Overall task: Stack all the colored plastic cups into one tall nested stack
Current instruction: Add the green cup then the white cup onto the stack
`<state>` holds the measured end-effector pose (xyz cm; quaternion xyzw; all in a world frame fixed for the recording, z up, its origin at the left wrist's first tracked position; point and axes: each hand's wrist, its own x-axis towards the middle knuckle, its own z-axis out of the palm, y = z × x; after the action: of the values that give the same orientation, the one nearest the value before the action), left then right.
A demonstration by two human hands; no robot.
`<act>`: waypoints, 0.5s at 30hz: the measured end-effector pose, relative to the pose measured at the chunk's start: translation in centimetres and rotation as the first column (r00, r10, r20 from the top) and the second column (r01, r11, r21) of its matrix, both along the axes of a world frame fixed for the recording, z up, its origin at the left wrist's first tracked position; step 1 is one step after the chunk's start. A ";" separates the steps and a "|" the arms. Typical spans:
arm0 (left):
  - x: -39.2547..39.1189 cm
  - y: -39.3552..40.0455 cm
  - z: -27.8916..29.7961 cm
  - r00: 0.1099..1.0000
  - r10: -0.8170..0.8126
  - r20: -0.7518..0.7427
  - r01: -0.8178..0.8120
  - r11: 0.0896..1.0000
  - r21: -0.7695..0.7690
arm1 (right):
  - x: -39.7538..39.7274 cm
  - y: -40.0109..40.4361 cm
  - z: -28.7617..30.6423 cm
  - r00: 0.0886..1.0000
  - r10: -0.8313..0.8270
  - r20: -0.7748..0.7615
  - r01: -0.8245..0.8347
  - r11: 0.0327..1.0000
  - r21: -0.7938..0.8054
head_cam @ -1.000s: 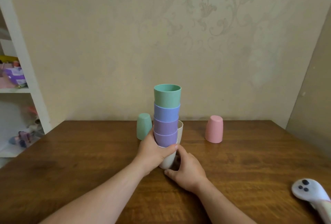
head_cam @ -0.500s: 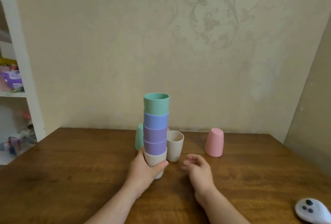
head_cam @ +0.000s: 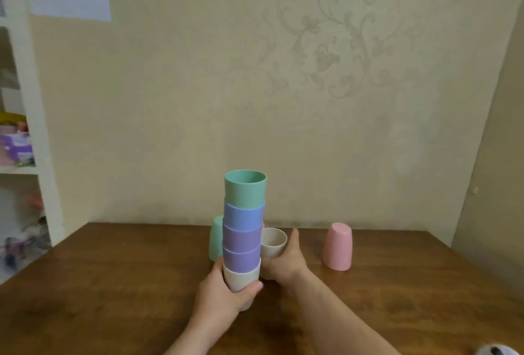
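A nested stack of cups (head_cam: 243, 229) stands upright on the wooden table (head_cam: 113, 283): beige at the bottom, two purple, one blue, green on top. My left hand (head_cam: 226, 292) grips the beige bottom cup. Just right of the stack stands a single beige cup (head_cam: 272, 242), mouth up, and my right hand (head_cam: 286, 261) is wrapped around its right side. A green cup (head_cam: 216, 238) sits upside down behind the stack, partly hidden. A pink cup (head_cam: 338, 247) sits upside down further right.
A white object (head_cam: 494, 350) lies at the table's front right corner. White shelves (head_cam: 19, 170) with clutter stand to the left. The wall runs right behind the table's far edge.
My left hand slid the stack left, off the lone beige cup. My right hand let go of the stack's base, hovered open, then reached forward and closed around the lone beige cup.
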<state>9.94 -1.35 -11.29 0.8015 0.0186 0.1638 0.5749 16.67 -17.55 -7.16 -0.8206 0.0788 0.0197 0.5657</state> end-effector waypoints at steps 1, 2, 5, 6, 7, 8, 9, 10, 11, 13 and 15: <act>0.0 0.0 0.0 1.000 0.002 0.002 -0.002 1.000 0.000 | -0.5 0.1 -0.2 0.999 -0.011 0.030 0.011 1.000 0.011; 0.0 0.0 0.0 1.000 0.005 0.001 -0.005 1.000 0.004 | -1.1 0.2 -0.2 0.997 -0.037 0.066 0.035 0.999 0.025; 0.0 0.0 0.2 1.000 0.004 0.003 -0.004 1.000 0.021 | -2.2 -0.5 -0.6 0.989 -0.087 0.120 0.076 0.993 0.090; 0.0 -0.1 0.2 1.000 0.001 -0.003 -0.001 1.000 0.027 | -2.5 -0.8 -0.6 0.986 -0.110 0.126 0.098 0.990 0.100; 0.0 -0.1 0.3 1.000 -0.003 -0.010 0.003 0.999 0.035 | -2.7 -1.2 -0.6 0.982 -0.143 0.126 0.129 0.985 0.110; 0.0 -0.1 0.4 1.000 -0.006 -0.019 0.006 0.999 0.042 | -2.7 -1.7 -0.7 0.975 -0.183 0.122 0.169 0.978 0.121; 0.0 -0.1 0.4 1.000 -0.008 -0.025 0.009 0.999 0.044 | -2.8 -2.3 -0.8 0.968 -0.223 0.114 0.208 0.970 0.129; 0.0 -0.1 0.5 0.999 -0.008 -0.032 0.010 0.999 0.045 | -2.9 -3.0 -0.8 0.960 -0.258 0.106 0.242 0.960 0.145; -0.1 -0.1 0.6 0.999 -0.009 -0.039 0.011 0.999 0.047 | -2.9 -3.6 -0.7 0.952 -0.291 0.092 0.272 0.947 0.172; -0.2 -0.1 0.8 0.998 -0.017 -0.055 0.021 0.997 0.068 | -2.8 -4.4 0.1 0.943 -0.328 0.047 0.303 0.912 0.277; -0.2 -0.1 0.7 0.998 -0.021 -0.055 0.026 0.996 0.091 | -2.6 -4.6 2.3 0.944 -0.323 0.072 0.276 0.888 0.368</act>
<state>9.74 -1.49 -10.58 0.8312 0.0173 0.1362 0.5388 14.09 -22.18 -4.87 -0.6831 0.1624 -0.1079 0.7039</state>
